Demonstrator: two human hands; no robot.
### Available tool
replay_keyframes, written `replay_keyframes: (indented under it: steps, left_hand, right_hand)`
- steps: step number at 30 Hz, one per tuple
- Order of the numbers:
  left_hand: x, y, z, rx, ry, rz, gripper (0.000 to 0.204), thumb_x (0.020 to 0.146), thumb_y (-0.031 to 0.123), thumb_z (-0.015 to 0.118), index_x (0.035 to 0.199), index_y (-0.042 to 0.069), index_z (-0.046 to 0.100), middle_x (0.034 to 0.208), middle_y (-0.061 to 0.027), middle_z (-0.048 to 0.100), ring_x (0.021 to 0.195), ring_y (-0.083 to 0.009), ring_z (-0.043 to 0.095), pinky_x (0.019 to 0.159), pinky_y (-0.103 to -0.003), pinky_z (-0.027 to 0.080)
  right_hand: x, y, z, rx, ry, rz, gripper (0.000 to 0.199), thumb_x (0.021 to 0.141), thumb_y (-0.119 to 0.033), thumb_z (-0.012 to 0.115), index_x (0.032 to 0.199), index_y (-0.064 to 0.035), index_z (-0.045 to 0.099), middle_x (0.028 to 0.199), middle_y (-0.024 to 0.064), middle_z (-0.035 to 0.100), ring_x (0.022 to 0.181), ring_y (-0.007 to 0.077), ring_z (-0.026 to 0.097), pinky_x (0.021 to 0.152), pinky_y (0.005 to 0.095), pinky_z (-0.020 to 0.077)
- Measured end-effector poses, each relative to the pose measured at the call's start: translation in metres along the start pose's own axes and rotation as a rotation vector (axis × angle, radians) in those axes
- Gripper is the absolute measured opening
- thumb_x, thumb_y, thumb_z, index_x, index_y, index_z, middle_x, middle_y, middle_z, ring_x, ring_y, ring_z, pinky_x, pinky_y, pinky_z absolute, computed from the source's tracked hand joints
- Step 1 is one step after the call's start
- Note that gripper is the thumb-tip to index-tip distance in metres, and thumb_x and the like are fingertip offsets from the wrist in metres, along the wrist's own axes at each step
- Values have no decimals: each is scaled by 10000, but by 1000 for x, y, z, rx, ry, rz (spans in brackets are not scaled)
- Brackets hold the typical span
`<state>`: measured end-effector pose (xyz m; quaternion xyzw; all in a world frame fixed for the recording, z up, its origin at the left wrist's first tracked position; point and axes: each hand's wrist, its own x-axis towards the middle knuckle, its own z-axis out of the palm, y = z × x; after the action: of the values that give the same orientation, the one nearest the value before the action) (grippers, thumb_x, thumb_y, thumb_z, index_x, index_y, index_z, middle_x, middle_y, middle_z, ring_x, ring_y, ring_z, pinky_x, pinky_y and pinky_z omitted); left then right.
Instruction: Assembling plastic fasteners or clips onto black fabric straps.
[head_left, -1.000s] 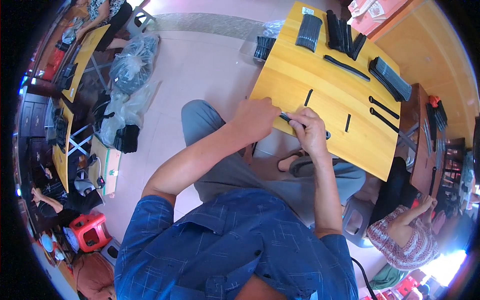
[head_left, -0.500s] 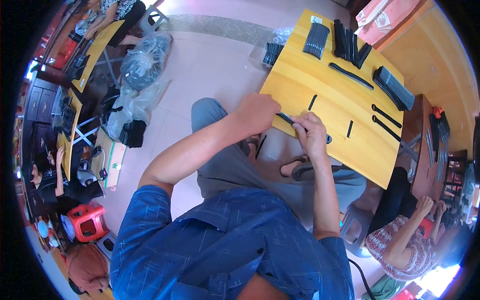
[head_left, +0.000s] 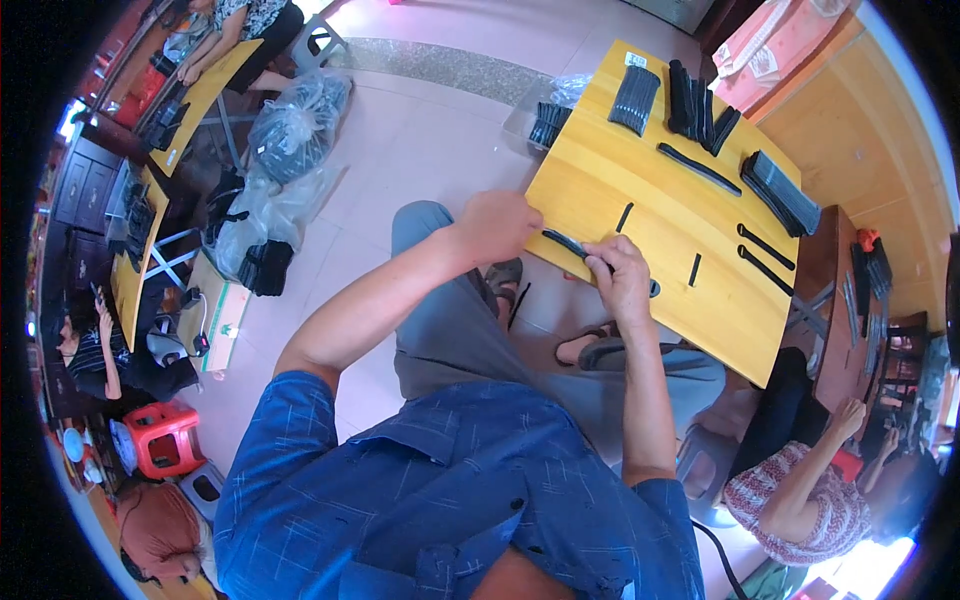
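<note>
A black strap (head_left: 566, 242) runs between my hands at the near left edge of the yellow wooden table (head_left: 680, 225). My right hand (head_left: 622, 272) pinches it between thumb and fingers, and a rounded end with a hole (head_left: 654, 288) shows past that hand. At the strap's other end, my left hand (head_left: 497, 228) is closed with its fingertips hidden; it seems to grip the tip. Two short black strips, one on the left (head_left: 625, 217) and one on the right (head_left: 694, 269), lie apart on the tabletop just beyond my hands.
Two looped black straps (head_left: 768, 247) lie at the table's right. Farther back are bundles of black straps (head_left: 634, 100), a long strap (head_left: 699, 168) and a stack (head_left: 780, 192). A clear plastic box (head_left: 540, 125) stands beside the table. Other people sit at tables on both sides.
My left hand has moved a little left, away from my right hand, and more of the strap shows between them. My right hand still pinches the strap. The whole view has shifted slightly.
</note>
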<state>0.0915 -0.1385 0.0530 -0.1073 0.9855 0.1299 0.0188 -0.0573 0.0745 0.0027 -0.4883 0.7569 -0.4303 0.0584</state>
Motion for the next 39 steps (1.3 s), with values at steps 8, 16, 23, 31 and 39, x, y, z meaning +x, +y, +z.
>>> replay_keyframes:
  steps: [8,16,23,31,39]
  left_hand:
    - [-8,-2,1,-124,98,-25,193,924,222,625,1027,185,784,982,-111,725,958,-335,709,789,-516,560]
    - [-4,-15,11,-158,73,-20,193,932,234,633,1044,202,788,1000,-95,731,979,-327,706,824,-497,564]
    - [-5,-31,25,-283,29,32,182,924,211,647,1025,179,796,1002,-87,746,943,-335,708,819,-480,566]
    - [-13,-28,30,-235,166,111,254,938,204,629,1156,187,756,1011,-98,733,931,-333,707,779,-492,561]
    - [-16,-17,16,-190,90,111,395,981,182,588,1374,198,631,932,-126,692,870,-371,688,755,-505,552]
  right_hand:
    - [4,-1,-7,-17,-72,18,175,827,-48,762,999,-71,786,847,113,634,890,309,650,815,411,523]
    - [3,0,-2,-7,-28,-12,162,826,-30,760,983,-60,785,847,111,644,867,299,650,796,395,521]
    - [0,2,-2,-30,-47,-35,153,827,-35,760,975,-66,784,848,118,641,861,312,646,787,400,521]
    - [7,-12,-9,-94,-85,-59,159,840,-52,761,997,-28,759,881,127,654,858,294,651,780,372,524]
    - [33,-41,30,-145,-53,-132,207,782,-100,804,976,-60,744,964,119,669,950,350,637,866,439,516]
